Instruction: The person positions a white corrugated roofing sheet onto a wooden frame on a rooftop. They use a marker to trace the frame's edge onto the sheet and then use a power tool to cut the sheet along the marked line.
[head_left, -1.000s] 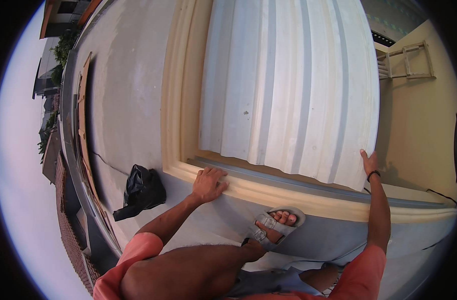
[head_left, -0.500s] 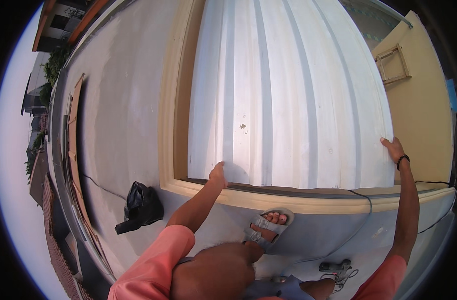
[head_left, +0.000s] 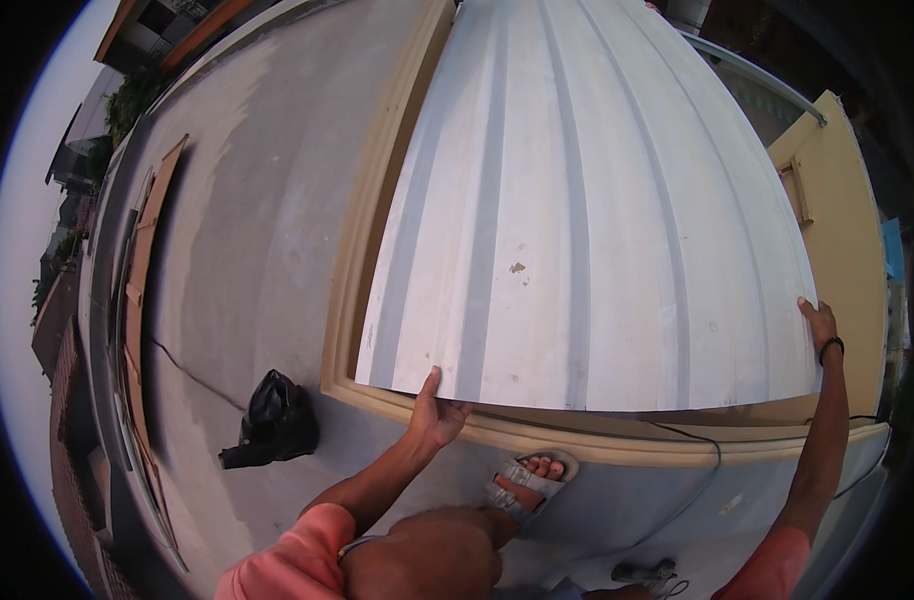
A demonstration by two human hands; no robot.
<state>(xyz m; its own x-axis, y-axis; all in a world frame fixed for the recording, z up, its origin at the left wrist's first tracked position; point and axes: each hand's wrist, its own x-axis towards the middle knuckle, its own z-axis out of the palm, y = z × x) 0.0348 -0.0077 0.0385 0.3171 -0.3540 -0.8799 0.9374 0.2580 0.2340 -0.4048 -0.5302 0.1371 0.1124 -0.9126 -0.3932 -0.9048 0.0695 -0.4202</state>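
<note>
A large white ribbed metal roofing sheet (head_left: pixel 617 250) lies over a cream-edged opening in front of me. At its near edge, left of centre, my left hand (head_left: pixel 440 415) grips the sheet, thumb on top and fingers underneath. My right hand (head_left: pixel 820 322), with a dark bracelet at the wrist, holds the right edge near the corner; its thumb is on the upper face and its other fingers are partly hidden. The sheet's near edge is raised a little above the cream ledge (head_left: pixel 537 440). A small patch of peeled coating marks the sheet.
A black plastic bag (head_left: pixel 277 425) sits on the grey concrete floor (head_left: pixel 267 220) to the left. Long wooden boards (head_left: pixel 147 290) lie farther left. A black cable (head_left: pixel 712 480) crosses the ledge near my sandalled foot (head_left: pixel 529 485). A dark power tool (head_left: pixel 645 572) lies lower right.
The sheet has shifted toward me and its near edge has come up, now overlapping the near ledge. Both hands moved with it; my left thumb now shows on top.
</note>
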